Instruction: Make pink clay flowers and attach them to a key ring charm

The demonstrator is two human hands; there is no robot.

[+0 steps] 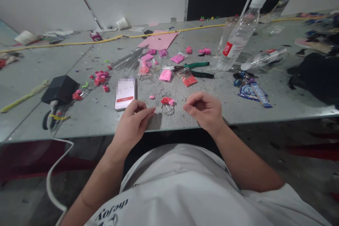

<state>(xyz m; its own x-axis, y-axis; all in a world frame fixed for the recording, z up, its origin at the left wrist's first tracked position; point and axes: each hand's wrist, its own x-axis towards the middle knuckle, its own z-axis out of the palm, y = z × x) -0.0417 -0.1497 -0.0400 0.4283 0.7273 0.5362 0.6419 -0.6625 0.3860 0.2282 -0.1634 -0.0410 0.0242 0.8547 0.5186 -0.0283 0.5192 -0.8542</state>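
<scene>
In front of me on the table lies a small wire ring ornament (168, 108) with red and pink clay pieces (167, 101) along its upper part. My left hand (134, 122) is left of it, thumb and fingers pinched together; a hint of pink shows at the tips, too small to name. On the other side, my right hand (205, 111) is closed with thumb against forefinger, and whatever it may hold is hidden. Neither hand touches the ring. A small pink clay lump (152, 97) sits just above my left fingertips, near a phone (126, 93) with its screen lit.
Behind lie bags of pink clay (165, 75), a red clay bag (189, 80), green-handled pliers (197, 70) and thin wires (128, 59). An upright water bottle (238, 39) and a fallen bottle (265, 59) are at right. Left stand a black adapter (60, 89) and red clay flowers (100, 77).
</scene>
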